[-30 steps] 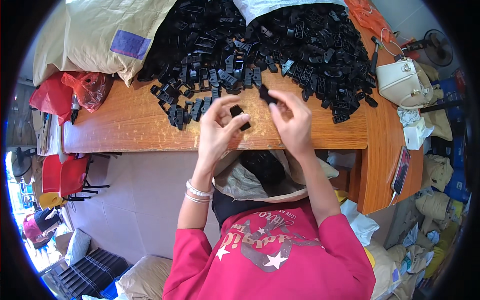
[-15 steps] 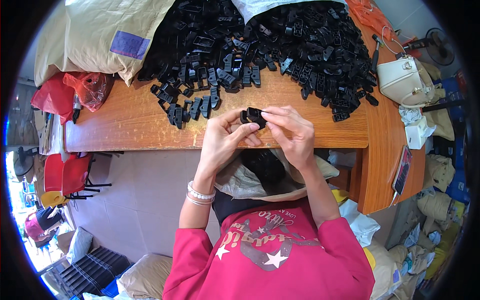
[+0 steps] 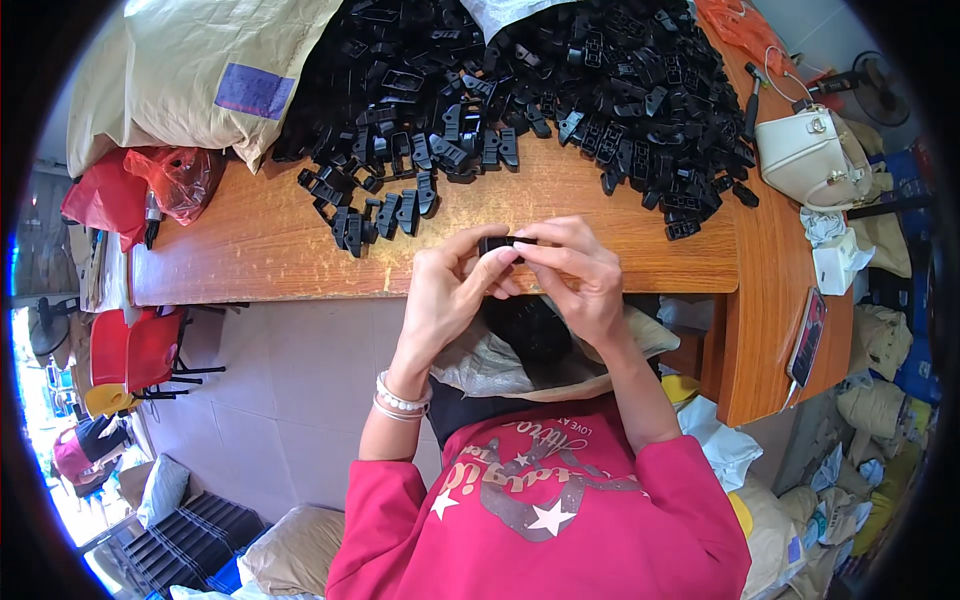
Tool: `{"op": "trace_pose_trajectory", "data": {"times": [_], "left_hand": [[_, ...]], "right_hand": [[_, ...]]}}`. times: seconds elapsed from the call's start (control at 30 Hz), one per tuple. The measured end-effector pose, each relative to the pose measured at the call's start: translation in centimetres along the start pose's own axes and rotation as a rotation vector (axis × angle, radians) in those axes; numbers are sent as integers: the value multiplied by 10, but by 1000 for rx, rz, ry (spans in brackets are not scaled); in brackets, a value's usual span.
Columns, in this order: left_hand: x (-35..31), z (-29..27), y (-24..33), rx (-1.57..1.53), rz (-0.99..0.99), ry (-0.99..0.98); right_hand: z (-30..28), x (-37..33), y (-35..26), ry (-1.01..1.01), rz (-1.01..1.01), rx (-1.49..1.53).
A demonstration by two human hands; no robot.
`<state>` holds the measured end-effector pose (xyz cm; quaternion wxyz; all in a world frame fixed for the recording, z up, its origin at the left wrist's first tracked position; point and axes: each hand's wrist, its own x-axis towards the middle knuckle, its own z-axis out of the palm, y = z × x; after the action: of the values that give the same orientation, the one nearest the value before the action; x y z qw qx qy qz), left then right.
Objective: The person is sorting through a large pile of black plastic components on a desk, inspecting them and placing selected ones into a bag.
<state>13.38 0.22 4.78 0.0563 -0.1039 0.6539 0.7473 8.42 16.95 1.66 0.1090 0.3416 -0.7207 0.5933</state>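
Between my two hands, just above the table's near edge, is a small black plastic part [image 3: 494,244]. My left hand [image 3: 452,282] grips it between thumb and curled fingers. From the other side my right hand [image 3: 578,268] pinches its right end; the fingers hide much of it. Beyond them lies a large pile of similar black plastic parts [image 3: 440,100], with a few loose ones [image 3: 352,228] near its left front. Below my hands, an open white woven sack [image 3: 470,362] on my lap holds more black pieces.
A full beige sack [image 3: 190,70] and red plastic bags [image 3: 175,180] stand on the wooden table's [image 3: 270,250] left side. At the right are a hammer [image 3: 752,105], a white handbag [image 3: 812,160] and a phone [image 3: 806,338]. A red chair [image 3: 130,350] stands at left.
The black part has been turned in my fingers and now looks flatter. My right hand has closed in toward the left, its fingertips lower on the part.
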Motion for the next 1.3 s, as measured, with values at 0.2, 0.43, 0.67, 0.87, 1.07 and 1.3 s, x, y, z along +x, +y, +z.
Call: {"op": "trace_pose_trajectory", "data": {"times": [0.2, 0.43, 0.67, 0.87, 1.07, 1.3], "left_hand": [[-9, 5, -10, 341, 405, -35], [-9, 0, -10, 561, 445, -92], [69, -11, 18, 933, 751, 13], [192, 1, 27, 1220, 710, 99], [206, 23, 12, 1238, 683, 146], [169, 23, 3, 1277, 635, 26]], "right_hand": [[4, -11, -9, 22, 459, 427], [-3, -20, -10, -36, 344, 176], [-36, -15, -3, 6, 176, -227], [-119, 7, 61, 348, 233, -861], [-84, 9, 70, 264, 258, -853], [-40, 6, 56, 234, 285, -798]]}}
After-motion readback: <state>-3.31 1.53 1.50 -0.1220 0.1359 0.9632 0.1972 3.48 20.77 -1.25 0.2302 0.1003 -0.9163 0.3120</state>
